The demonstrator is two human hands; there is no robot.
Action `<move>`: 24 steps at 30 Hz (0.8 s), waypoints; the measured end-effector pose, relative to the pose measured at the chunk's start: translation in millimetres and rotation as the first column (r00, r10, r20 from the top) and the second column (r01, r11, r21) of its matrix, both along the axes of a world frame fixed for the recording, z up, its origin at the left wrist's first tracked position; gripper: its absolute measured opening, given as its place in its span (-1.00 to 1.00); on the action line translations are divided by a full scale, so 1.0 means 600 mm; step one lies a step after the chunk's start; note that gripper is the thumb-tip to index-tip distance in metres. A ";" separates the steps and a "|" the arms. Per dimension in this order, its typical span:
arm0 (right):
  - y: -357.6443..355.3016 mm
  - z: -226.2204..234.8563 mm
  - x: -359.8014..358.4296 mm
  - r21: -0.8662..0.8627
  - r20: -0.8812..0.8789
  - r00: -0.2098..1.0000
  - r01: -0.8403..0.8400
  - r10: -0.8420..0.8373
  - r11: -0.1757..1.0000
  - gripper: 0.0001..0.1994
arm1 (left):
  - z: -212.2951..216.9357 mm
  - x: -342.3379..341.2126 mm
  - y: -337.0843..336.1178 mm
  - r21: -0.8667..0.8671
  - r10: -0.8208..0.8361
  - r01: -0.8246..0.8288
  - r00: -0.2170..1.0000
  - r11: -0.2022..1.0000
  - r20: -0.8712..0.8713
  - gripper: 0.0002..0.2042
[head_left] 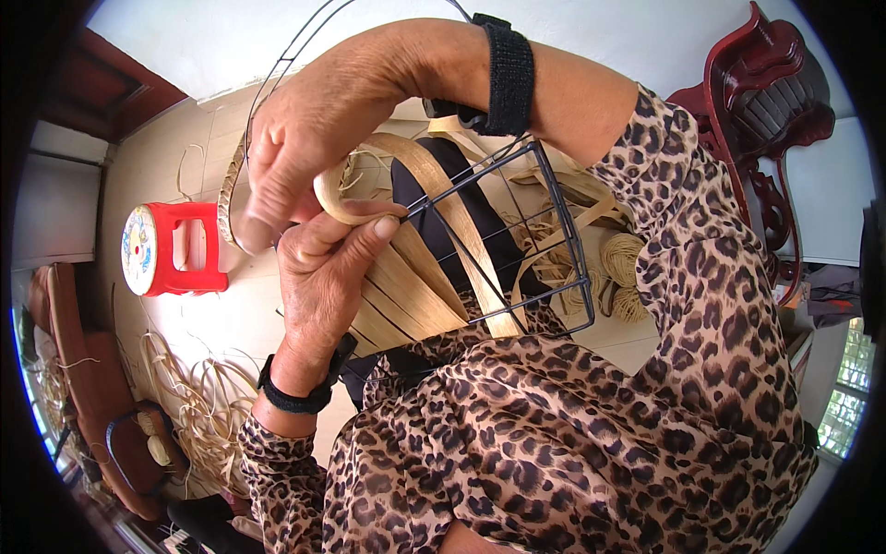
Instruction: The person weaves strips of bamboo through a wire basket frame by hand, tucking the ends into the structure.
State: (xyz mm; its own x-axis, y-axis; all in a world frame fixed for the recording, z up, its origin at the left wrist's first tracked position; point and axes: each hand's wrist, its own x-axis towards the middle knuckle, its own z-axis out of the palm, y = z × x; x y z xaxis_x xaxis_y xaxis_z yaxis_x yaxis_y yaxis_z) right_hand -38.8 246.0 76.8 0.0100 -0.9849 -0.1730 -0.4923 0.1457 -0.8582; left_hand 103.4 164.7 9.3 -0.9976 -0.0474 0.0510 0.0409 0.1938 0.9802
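Note:
A black wire basket frame (565, 222) rests against my lap, tilted, with flat tan fibre strips (406, 295) laced across one side. My left hand (321, 263) pinches a curled pale strip (329, 196) against the frame's rim, its thumb pressed on top. Just above it, my right hand (309, 138) reaches over from the upper right, close to the curl. Its fingers are bent and smeared by motion, so its grip on the strip cannot be made out. One wider strip (452, 212) arches over the frame. A thin wire hoop (288, 57), partly wrapped, rises behind my right hand.
A red plastic stool (189, 247) lies on its side at left. Loose strips (203, 397) are heaped below it, beside a brown wooden piece (92, 369). Coiled cord bundles (623, 268) lie on the floor right of the frame. A dark red carved chair (761, 102) stands far right.

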 end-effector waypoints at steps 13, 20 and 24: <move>-0.023 0.016 -0.028 0.166 -0.050 0.971 -0.223 0.234 0.961 -0.79 | 0.004 -0.004 -0.017 0.104 0.153 -0.157 0.987 0.982 0.045 -0.90; -0.018 0.007 -0.036 0.102 -0.013 0.973 -0.228 0.231 0.968 -0.81 | 0.015 0.005 0.003 -0.402 0.140 -0.549 0.699 0.732 -0.701 -0.77; -0.016 0.010 -0.026 0.076 -0.031 0.989 -0.142 0.144 0.987 -0.84 | 0.041 0.000 0.035 -0.464 -0.140 -0.444 0.589 0.767 -0.796 -0.80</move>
State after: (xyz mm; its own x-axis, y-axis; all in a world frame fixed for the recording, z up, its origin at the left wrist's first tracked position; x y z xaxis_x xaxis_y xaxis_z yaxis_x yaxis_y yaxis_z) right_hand -54.4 236.4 83.0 0.1420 -0.9583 -0.2480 -0.5432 0.1340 -0.8288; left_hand 103.5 185.7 34.1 -0.5323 0.1350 0.8357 0.5994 0.7572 0.2595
